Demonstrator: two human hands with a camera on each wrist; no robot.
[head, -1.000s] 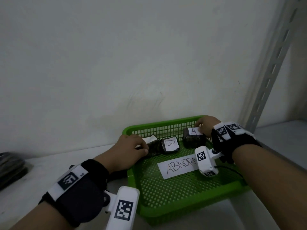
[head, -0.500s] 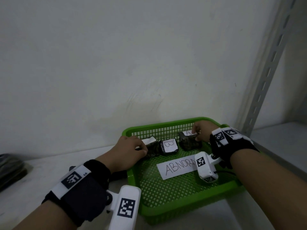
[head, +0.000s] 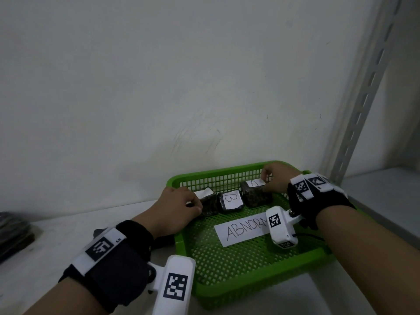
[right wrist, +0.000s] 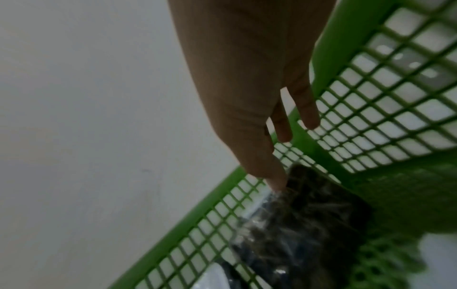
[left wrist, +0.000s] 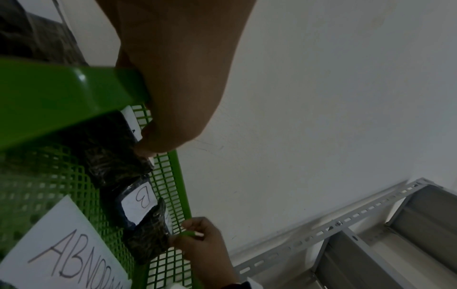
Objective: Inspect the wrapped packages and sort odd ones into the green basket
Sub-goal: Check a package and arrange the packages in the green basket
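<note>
A green mesh basket point(head: 250, 289) with a paper label reading ABNORM… point(head: 241, 230) stands on the white shelf. Three dark wrapped packages line its far wall. My left hand point(head: 181, 201) grips the left package point(head: 208, 202), whose white label is bent up. The middle package point(head: 229, 201) is marked B and lies untouched. My right hand point(head: 275, 180) pinches the right package point(head: 255, 196), marked A, at its far right corner. In the right wrist view a fingertip point(right wrist: 277, 183) touches that package's clear wrap point(right wrist: 309, 224). The left wrist view shows the left package point(left wrist: 106, 148), package B point(left wrist: 138, 203) and package A point(left wrist: 148, 240).
The white wall rises right behind the basket. A slotted grey metal post point(head: 363, 98) stands at the right, with another shelf board point(head: 386, 189) beyond it. A dark bundle point(head: 11, 235) lies at the far left. Something dark point(head: 162, 241) sits beside the basket's left rim.
My right hand has shifted package A slightly left, closer to package B, and its label shows again. My left hand has kept its grip on the left package.
</note>
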